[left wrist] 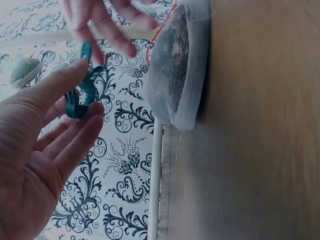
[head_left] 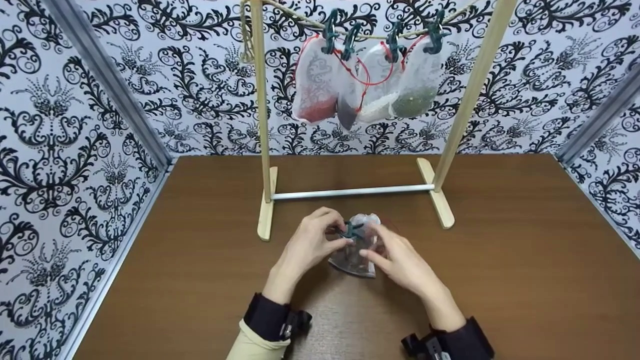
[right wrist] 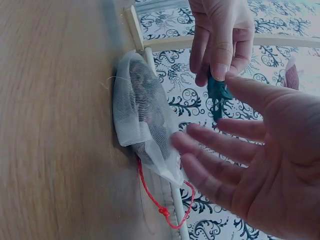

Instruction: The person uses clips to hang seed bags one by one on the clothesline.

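My left hand (head_left: 311,241) pinches a dark green plastic clip (left wrist: 86,95) between thumb and fingers, above the table. Below the clip, a white mesh drawstring bag (head_left: 350,262) with dark contents lies on the tabletop. Its red cord (right wrist: 165,211) loops out from one end in the right wrist view. Close to the clip, my right hand (head_left: 404,260) has its fingers spread and loosely bent, gripping nothing. In the right wrist view the right thumb overlaps the clip's edge; whether it touches cannot be told.
Behind the hands stands a wooden rack (head_left: 263,125) with a white crossbar (head_left: 352,192) low down. From its rope hang several mesh bags (head_left: 317,85) with red, dark, white and green contents, held by green clips (head_left: 395,42). Patterned walls (head_left: 50,150) enclose the brown table (head_left: 525,240).
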Tool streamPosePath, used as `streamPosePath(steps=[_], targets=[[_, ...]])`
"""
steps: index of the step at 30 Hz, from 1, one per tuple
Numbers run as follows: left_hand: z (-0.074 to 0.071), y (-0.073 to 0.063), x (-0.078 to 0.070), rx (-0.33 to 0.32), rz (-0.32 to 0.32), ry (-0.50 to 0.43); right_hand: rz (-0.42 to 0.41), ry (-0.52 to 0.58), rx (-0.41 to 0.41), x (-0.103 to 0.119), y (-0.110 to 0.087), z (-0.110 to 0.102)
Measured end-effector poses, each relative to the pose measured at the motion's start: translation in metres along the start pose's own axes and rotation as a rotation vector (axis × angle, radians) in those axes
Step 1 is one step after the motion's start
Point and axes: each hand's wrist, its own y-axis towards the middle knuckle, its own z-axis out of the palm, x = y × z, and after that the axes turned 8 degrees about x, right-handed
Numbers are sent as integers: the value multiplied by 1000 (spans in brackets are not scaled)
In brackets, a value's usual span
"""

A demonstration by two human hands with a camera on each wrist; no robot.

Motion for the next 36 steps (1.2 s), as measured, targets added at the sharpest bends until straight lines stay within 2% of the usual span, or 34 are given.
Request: streamPosePath(steps=[4,7,10,16,18,20,25,28,32,36], targets=[[2,2,-3,-7,42,-52,-22,55,-94,-3,1,-4],[4,3,-5,9,25,-75,-13,69,-121,-5,0,-9],[8,3,-5,79,-40,-50,20,82,-136,-8,0,-14],[18,-3,-4,301,-212,127,87,98,-184,-17,-4,-25],[20,-6,-3,352,-255,143,103,108,-197,-19,-4,-28],[21,-8,-2,377,-292,119,120,115,-199,-20,-5,-30],[22,-10,1,370,-301,84,140,120,-150,-23,-5,-28],[24,-9,3,330,-279,94,130,116,-102,-25,-5,-25],[26,-7,6,288,-271,56,102,112,-53,-27,-6,-23],[29,-5,7,316,-274,-15,105,132,-11,-27,-7,-25]])
